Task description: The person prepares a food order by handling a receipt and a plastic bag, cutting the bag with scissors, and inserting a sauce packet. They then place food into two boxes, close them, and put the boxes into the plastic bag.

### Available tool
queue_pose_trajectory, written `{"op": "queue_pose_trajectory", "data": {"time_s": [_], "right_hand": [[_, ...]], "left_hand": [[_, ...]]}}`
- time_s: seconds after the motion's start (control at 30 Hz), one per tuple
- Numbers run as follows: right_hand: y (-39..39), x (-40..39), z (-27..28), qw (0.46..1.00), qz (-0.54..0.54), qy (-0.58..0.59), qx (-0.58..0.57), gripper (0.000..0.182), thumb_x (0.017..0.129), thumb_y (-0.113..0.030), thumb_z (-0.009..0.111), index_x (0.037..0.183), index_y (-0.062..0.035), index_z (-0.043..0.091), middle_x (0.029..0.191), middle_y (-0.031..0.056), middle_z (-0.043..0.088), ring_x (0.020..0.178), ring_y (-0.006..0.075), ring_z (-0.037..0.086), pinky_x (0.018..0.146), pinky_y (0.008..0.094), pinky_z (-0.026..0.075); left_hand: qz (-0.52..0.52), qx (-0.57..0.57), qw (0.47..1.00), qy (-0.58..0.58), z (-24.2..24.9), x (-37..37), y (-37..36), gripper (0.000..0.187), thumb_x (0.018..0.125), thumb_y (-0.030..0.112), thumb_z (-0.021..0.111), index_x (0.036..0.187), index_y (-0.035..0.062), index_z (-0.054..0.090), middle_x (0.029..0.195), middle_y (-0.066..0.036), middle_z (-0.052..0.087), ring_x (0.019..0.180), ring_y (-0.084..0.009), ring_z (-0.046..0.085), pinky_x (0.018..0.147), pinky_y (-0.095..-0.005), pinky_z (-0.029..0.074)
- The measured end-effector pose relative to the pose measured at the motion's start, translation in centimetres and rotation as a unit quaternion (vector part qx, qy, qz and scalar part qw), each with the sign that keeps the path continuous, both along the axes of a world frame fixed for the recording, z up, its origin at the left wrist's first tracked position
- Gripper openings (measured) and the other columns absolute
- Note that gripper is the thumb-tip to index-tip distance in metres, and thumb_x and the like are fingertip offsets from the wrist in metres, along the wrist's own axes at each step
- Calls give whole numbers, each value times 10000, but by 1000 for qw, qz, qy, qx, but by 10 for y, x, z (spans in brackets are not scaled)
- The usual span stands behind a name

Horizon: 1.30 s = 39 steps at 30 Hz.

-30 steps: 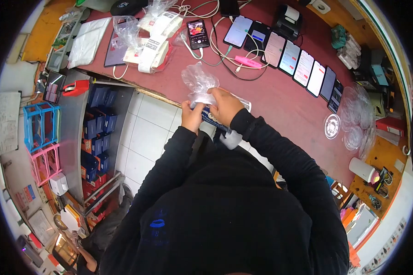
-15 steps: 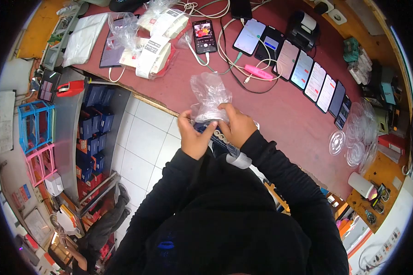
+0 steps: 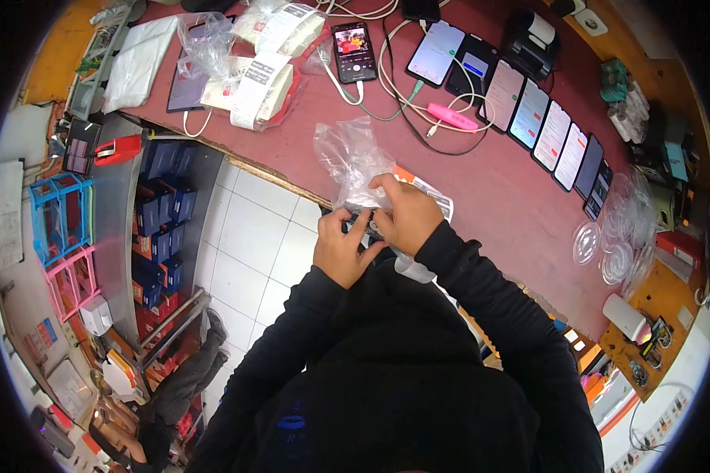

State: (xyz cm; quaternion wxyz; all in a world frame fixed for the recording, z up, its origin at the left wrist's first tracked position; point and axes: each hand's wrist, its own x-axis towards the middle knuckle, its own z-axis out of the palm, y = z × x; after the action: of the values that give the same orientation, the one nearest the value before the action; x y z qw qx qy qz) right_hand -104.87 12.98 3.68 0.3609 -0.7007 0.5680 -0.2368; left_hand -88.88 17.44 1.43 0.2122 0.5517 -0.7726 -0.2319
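A clear plastic bag (image 3: 351,158) stands up from the table's front edge, its lower part gathered between my hands. My left hand (image 3: 343,251) is closed at the bag's lower left, thumb and fingers pinching it. My right hand (image 3: 406,213) grips the bag from the right, its index finger bent over the plastic. Something dark lies between the fingers, mostly hidden. A whitish translucent roll (image 3: 412,269) sits just below my right hand. An orange and white printed item (image 3: 426,189) shows behind my right hand.
The red table (image 3: 521,213) bears a row of phones (image 3: 551,132), cables, a pink marker (image 3: 452,117), a black printer (image 3: 531,45), wrapped food packs (image 3: 262,91) and plastic lids (image 3: 585,242). Another person (image 3: 166,402) is at lower left.
The bag's top has leaned left and spread. Both hands have shifted slightly, my left one lower. The orange and white item has come into view behind my right hand.
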Motion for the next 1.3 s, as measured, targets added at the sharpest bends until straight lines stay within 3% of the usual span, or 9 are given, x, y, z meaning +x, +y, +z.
{"op": "queue_pose_trajectory", "data": {"time_s": [0.4, 0.6, 0.7, 0.8, 0.87, 1.0, 1.1, 1.2, 1.3], "right_hand": [[-17, -20, -5, 999, 26, -31, -6, 322, 729, -89, 562, 1032, -92, 453, 585, 165, 513, 540, 322, 545, 500, 398, 395], [-21, -24, 3, 996, 33, -50, 61, 397, 712, -135, 640, 1066, -90, 466, 659, 141, 563, 629, 266, 593, 577, 352, 443], [-7, -21, -8, 981, -10, -169, 93, 355, 709, -134, 658, 1029, -68, 520, 736, 109, 602, 728, 190, 613, 664, 309, 467], [7, -7, 3, 985, -76, -148, 48, 228, 714, -138, 643, 893, -36, 544, 763, 135, 593, 711, 241, 599, 646, 327, 459], [5, 7, 47, 960, -86, -231, 133, 191, 712, -123, 622, 868, -39, 550, 793, 118, 592, 765, 221, 597, 669, 315, 456], [-9, 51, 70, 986, 70, -152, -3, 168, 708, -104, 606, 862, -47, 571, 804, 109, 589, 759, 217, 587, 687, 318, 453], [-23, 111, 94, 968, 177, -177, -28, 124, 699, -90, 593, 808, -45, 554, 791, 129, 574, 757, 299, 554, 672, 351, 438], [-46, 187, 100, 937, 288, -174, -95, 163, 694, -96, 578, 852, -54, 568, 796, 145, 549, 799, 321, 522, 700, 389, 431], [-56, 276, 83, 913, 348, -185, -109, 175, 677, -105, 620, 841, -50, 596, 774, 133, 563, 787, 295, 518, 695, 373, 426]], "left_hand": [[-43, -29, 997, -61, 23, -1, -18, 575, 608, 361, 747, 1085, 100, 560, 881, -114, 429, 832, -277, 438, 719, -378, 377], [-29, 19, 999, 21, 21, 6, -17, 494, 619, 319, 764, 970, 41, 554, 898, -141, 440, 841, -309, 451, 741, -380, 395], [-51, 62, 993, 88, 7, 28, -13, 411, 630, 285, 761, 839, 24, 522, 894, -144, 455, 861, -321, 467, 726, -379, 401], [-49, 96, 991, 79, 8, 51, -7, 416, 622, 270, 765, 836, 25, 505, 910, -151, 466, 869, -327, 473, 749, -380, 402], [-5, 25, 992, 123, 30, 55, -12, 452, 619, 258, 766, 898, 25, 497, 918, -152, 474, 877, -330, 473, 762, -385, 401], [26, -54, 989, 133, 81, 73, -28, 574, 617, 247, 754, 1065, 7, 488, 1022, -168, 507, 984, -341, 479, 832, -405, 392], [-54, -93, 992, 63, 50, 120, -33, 477, 666, 211, 709, 1055, 23, 508, 992, -149, 532, 971, -300, 504, 833, -394, 401], [65, 88, 989, 101, 49, 187, -24, 390, 687, 161, 671, 1034, 47, 532, 976, -137, 550, 928, -275, 527, 807, -380, 421], [98, 115, 970, 189, 72, 268, -11, 348, 738, 153, 632, 1055, 55, 530, 1016, -115, 559, 952, -235, 531, 825, -371, 431]]}}
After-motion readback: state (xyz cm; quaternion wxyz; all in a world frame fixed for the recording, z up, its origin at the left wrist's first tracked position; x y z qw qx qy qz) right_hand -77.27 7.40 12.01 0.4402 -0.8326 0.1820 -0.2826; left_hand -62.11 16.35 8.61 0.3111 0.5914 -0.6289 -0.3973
